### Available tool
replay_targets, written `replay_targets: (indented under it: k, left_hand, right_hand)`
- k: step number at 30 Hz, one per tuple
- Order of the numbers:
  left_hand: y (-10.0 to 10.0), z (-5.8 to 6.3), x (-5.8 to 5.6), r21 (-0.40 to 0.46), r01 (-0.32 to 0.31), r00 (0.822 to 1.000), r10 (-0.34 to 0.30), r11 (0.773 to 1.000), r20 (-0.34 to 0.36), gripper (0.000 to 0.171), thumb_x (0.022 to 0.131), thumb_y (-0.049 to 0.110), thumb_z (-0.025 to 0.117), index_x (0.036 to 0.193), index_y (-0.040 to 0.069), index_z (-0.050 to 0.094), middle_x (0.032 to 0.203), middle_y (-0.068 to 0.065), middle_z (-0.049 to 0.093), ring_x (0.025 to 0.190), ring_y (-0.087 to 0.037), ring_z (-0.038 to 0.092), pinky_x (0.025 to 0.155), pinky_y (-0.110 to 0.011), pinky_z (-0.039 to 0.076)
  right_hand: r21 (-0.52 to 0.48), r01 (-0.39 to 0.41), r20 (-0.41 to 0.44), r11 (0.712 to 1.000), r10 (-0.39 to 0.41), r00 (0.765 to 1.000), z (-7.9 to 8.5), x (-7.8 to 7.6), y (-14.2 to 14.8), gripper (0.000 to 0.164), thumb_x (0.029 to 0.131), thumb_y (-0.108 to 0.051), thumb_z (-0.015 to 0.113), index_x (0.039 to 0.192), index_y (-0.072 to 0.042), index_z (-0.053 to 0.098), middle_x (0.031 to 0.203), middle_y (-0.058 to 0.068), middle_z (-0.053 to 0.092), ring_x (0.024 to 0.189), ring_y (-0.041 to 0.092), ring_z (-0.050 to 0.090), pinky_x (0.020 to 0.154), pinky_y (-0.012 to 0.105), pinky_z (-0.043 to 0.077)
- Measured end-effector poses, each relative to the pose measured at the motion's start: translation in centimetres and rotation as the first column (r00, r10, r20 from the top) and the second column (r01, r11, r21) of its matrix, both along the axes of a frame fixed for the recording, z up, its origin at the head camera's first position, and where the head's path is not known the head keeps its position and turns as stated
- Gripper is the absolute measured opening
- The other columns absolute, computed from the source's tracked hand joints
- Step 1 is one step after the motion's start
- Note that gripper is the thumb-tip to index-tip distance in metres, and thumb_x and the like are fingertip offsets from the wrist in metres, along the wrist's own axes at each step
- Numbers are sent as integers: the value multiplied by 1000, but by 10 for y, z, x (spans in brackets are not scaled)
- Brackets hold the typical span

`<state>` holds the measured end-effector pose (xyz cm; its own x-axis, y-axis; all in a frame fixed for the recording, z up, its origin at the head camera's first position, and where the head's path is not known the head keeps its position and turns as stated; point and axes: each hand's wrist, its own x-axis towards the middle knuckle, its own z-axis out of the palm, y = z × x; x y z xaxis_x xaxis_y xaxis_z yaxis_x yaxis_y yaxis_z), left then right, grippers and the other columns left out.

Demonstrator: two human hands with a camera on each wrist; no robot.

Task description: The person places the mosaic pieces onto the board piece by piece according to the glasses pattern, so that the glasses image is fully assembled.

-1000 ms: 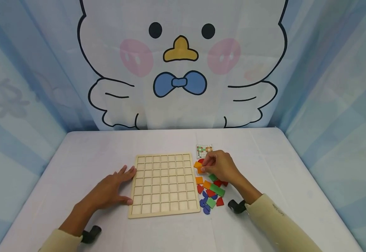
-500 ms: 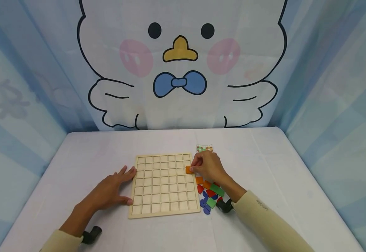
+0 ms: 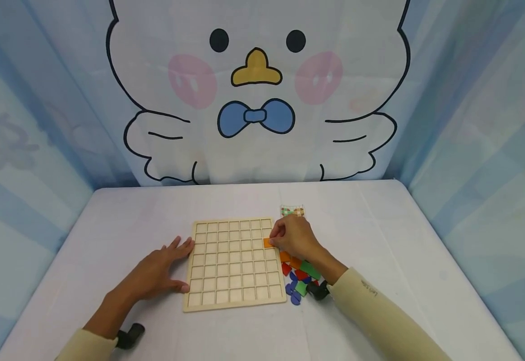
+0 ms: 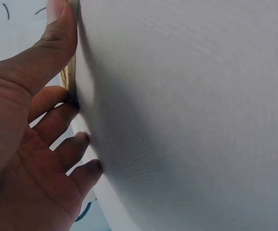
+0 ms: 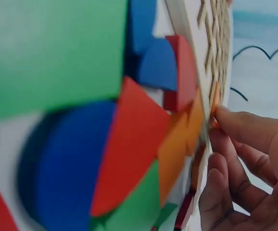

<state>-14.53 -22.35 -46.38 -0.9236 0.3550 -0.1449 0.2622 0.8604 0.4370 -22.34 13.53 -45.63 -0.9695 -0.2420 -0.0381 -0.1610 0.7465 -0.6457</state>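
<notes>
A wooden grid board lies flat on the table, its squares bare apart from one orange square tile at the right edge. My right hand pinches that tile between thumb and fingertips; in the right wrist view the orange tile shows at the board's rim. At the board's left edge rests my left hand, fingers spread and thumb against the side. The left wrist view shows the left hand with its fingertips on the cloth and board edge.
Right of the board lies a loose pile of red, green, blue and orange pieces, partly under my right forearm. Behind the right hand is a small printed pattern card, half covered. White cloth covers the table, and a cartoon curtain hangs behind.
My right hand has carried the orange tile left from the pile onto the board's right edge, where the tile now sits lower. The left hand has stayed at the board.
</notes>
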Motion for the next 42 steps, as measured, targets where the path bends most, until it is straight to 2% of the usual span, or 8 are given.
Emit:
replay_targets:
  k: [7, 15, 21, 26, 29, 32, 37, 42]
  left_hand:
    - [1, 2, -1, 2, -2, 1000, 2, 1000, 0, 114, 71, 42, 95, 165, 10, 38, 171, -17, 37, 157, -51, 32, 121, -75, 30]
    - [0, 2, 0, -1, -3, 1000, 3, 1000, -8, 114, 70, 43, 95, 164, 10, 40, 170, -17, 38, 156, -52, 33, 120, -75, 31]
    - [0, 0, 0, 3, -2, 1000, 2, 1000, -12, 114, 70, 45, 95, 164, 10, 41, 170, -18, 39, 155, -53, 34, 120, -75, 32]
    - [0, -1, 0, 10, -4, 1000, 5, 1000, -13, 113, 70, 43, 96, 164, 10, 41, 170, -17, 38, 156, -53, 33, 121, -75, 31]
    - [0, 0, 1, 11, -4, 1000, 4, 1000, -14, 113, 70, 42, 96, 164, 10, 41, 170, -17, 39, 156, -52, 33, 121, -75, 31]
    - [0, 1, 1, 10, -9, 1000, 9, 1000, -9, 113, 70, 42, 96, 164, 10, 41, 170, -17, 39, 157, -52, 32, 121, -74, 31]
    - [-1, 1, 1, 7, -7, 1000, 7, 1000, -9, 114, 69, 44, 96, 164, 10, 41, 170, -17, 39, 156, -52, 33, 121, -74, 31]
    - [-2, 1, 1, 1, -1, 1000, 1, 1000, -9, 115, 69, 45, 95, 164, 10, 41, 170, -17, 39, 157, -51, 33, 121, -74, 32]
  right_hand:
    - [-1, 75, -18, 997, -75, 997, 6, -9, 20, 3, 91, -16, 86, 92, -16, 83, 82, -3, 73, 76, 15, 63, 72, 28, 52]
    - [47, 152, 32, 987, -153, 988, 8, -17, 40, 12, 95, -14, 82, 105, -18, 83, 96, 2, 75, 91, 22, 64, 75, 29, 58]
    - [79, 147, 48, 986, -151, 987, 3, -17, 41, 18, 93, -17, 84, 111, -18, 83, 100, 3, 77, 99, 24, 65, 88, 38, 58]
    - [100, 131, 33, 986, -135, 990, 3, -16, 38, 16, 91, -19, 86, 106, -16, 81, 100, 2, 78, 99, 24, 64, 94, 43, 55]
    - [105, 132, 28, 986, -136, 990, 3, -14, 38, 12, 90, -19, 87, 99, -15, 80, 97, 2, 78, 95, 23, 64, 90, 40, 56]
    - [103, 134, 26, 986, -138, 990, 3, -13, 39, 11, 90, -19, 88, 94, -16, 78, 91, 2, 75, 89, 22, 63, 80, 34, 57]
    - [90, 120, 50, 989, -124, 991, 2, -9, 45, 7, 93, -19, 84, 99, -17, 78, 83, 4, 67, 78, 21, 60, 63, 26, 52]
    - [52, 108, 45, 993, -111, 993, 3, -3, 45, 6, 96, -20, 81, 101, -18, 77, 86, 4, 67, 79, 21, 60, 61, 26, 51]
